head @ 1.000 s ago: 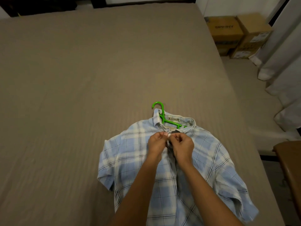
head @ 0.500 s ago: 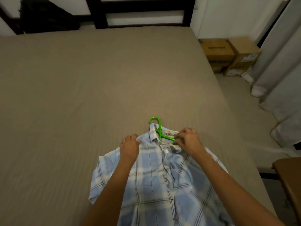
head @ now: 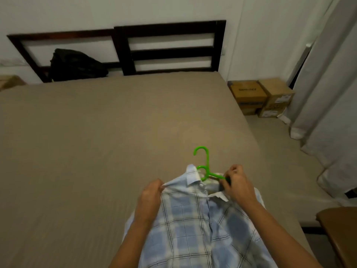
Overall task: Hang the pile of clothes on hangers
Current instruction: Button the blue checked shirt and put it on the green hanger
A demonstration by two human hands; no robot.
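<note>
A blue and white plaid shirt (head: 189, 227) is raised off the brown bed (head: 96, 151) near its front edge. A green plastic hanger (head: 206, 165) sits inside the collar, its hook poking out above. My left hand (head: 151, 196) pinches the shirt's left shoulder. My right hand (head: 236, 183) grips the right shoulder together with the hanger's right arm. The rest of the hanger is hidden under the cloth.
A dark wooden headboard (head: 170, 45) stands at the far end with a black bag (head: 75, 64) against it. Cardboard boxes (head: 262, 97) sit on the floor to the right, beside grey curtains (head: 328, 93). A brown stool (head: 342, 229) is at lower right.
Both hands left the collar button and moved apart to the shirt's shoulders. The shirt and hanger have lifted from the bed, and my view has tilted up.
</note>
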